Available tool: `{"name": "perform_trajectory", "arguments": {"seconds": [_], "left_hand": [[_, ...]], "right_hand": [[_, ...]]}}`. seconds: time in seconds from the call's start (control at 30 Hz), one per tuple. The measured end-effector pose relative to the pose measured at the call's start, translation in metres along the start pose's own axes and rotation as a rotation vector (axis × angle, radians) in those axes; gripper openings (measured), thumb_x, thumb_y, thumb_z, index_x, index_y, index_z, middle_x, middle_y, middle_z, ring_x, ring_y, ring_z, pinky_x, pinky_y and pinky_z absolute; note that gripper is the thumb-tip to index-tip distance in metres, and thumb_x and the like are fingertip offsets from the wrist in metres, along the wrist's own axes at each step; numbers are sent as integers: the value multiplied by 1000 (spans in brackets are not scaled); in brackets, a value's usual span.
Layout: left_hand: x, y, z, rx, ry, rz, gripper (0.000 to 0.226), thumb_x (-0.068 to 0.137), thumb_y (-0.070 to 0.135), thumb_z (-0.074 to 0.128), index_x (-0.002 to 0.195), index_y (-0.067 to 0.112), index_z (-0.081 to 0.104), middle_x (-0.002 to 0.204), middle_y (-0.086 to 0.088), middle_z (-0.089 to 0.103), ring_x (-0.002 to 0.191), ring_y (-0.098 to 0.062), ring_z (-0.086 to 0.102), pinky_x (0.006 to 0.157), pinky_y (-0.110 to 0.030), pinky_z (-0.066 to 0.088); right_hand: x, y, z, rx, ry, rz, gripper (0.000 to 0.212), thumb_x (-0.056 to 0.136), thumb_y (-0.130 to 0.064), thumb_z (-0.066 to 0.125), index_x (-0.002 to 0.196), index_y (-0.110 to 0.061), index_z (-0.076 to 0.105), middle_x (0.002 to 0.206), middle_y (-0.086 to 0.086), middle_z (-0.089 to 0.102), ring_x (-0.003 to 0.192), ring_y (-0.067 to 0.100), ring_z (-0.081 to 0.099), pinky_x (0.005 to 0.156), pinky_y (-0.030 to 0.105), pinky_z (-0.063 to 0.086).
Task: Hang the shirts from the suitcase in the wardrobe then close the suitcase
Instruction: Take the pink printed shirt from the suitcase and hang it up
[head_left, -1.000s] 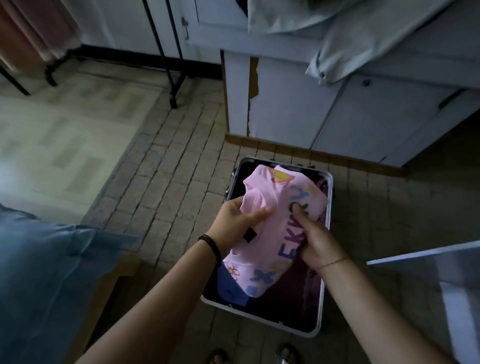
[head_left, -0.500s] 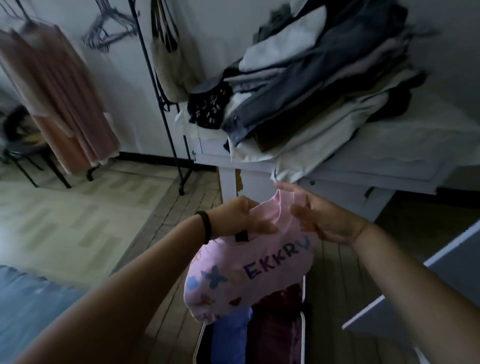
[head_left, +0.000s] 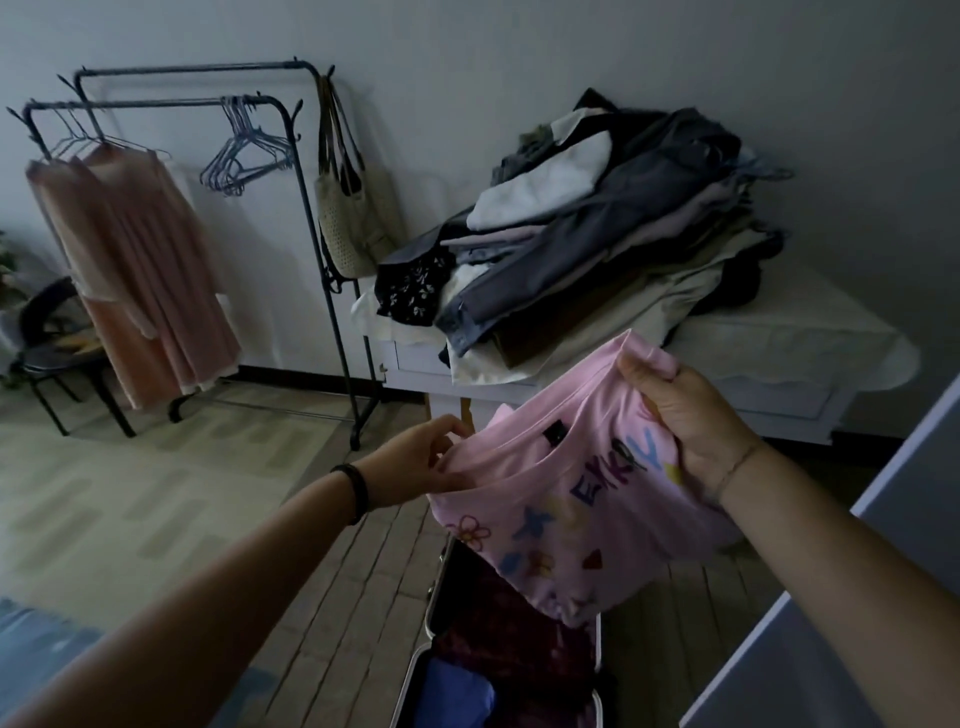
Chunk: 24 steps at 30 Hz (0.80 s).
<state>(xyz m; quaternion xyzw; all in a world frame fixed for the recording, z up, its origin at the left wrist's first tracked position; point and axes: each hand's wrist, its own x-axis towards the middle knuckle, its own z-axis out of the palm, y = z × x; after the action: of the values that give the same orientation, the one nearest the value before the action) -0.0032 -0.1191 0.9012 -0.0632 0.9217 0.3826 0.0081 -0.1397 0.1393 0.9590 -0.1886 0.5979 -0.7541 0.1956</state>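
Your left hand (head_left: 415, 460) and right hand (head_left: 685, 415) both pinch the pink shirt (head_left: 571, 499) over the suitcase (head_left: 435, 592). The left pinch looks light; it may slip and let the shirt sag.

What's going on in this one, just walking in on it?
A person holds a pink shirt up over the open suitcase. The left hand pinches one side of the neck opening and the right hand grips the other. More clothes lie in the suitcase below. Empty hangers hang on the clothes rack by the wall, and the shirt is not yet on one.
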Motion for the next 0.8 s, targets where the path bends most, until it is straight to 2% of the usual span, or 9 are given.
{"name": "perform_trajectory", "arguments": {"seconds": [0.07,0.17,0.23,0.3,0.43,0.53,0.6,0.7,0.8], "left_hand": [[6,3,-2,-4,69,45,50,75,33,76,117,30,50,104,0,63,93,-18,64,82,-34,57],[16,14,-12,87,289,104,34,81,24,71,111,20,54,100,3,59,87,-16,58,77,-27,52],[21,20,-23,91,340,129,18,86,21,66,102,14,60,95,0,62,86,-17,59,77,-30,51],[27,24,-34,74,310,134,11,88,20,64,95,12,63,87,1,64,80,-13,60,71,-25,50],[38,29,-48,-267,266,147,10,84,16,69,93,14,66,87,5,65,75,-4,61,69,-21,50],[45,30,-53,-428,193,105,20,78,23,73,95,12,70,83,-2,68,77,-14,63,71,-27,53],[48,33,-58,-452,150,118,24,71,30,74,86,13,71,79,-2,69,76,-16,63,72,-28,52],[52,39,-63,-450,85,150,21,76,35,70,79,15,68,74,-2,68,70,-14,62,67,-26,51],[58,43,-62,-442,81,170,21,89,32,61,74,19,64,65,3,66,61,-11,62,58,-21,49]], "right_hand": [[3,-5,-2,-51,47,-33,11,92,-21,58,88,-14,65,48,-12,54,48,-2,51,51,13,46],[10,-11,-6,-82,116,-71,12,86,-27,63,90,-18,69,77,-1,61,78,11,58,76,23,50],[11,-12,-11,-157,129,-102,12,88,-27,61,81,-21,69,69,0,58,67,8,54,64,18,47],[11,-12,-14,-256,150,-118,15,93,-23,56,86,-20,68,60,0,55,54,7,50,50,14,41],[8,-11,-21,-416,207,-127,32,93,-30,54,102,0,64,86,11,66,77,19,63,64,20,51],[5,-12,-20,-407,275,-124,28,95,-30,52,96,-5,65,90,16,67,79,18,62,58,14,51],[5,-13,-20,-386,327,-149,32,95,-31,52,100,-2,66,95,24,67,79,18,61,60,17,51],[3,-20,-17,-277,315,-179,34,96,-31,49,125,-16,58,99,0,68,82,5,65,67,13,53],[2,-25,-17,-278,322,-193,23,95,-33,50,113,-25,62,96,0,70,83,8,66,79,27,54]]}}
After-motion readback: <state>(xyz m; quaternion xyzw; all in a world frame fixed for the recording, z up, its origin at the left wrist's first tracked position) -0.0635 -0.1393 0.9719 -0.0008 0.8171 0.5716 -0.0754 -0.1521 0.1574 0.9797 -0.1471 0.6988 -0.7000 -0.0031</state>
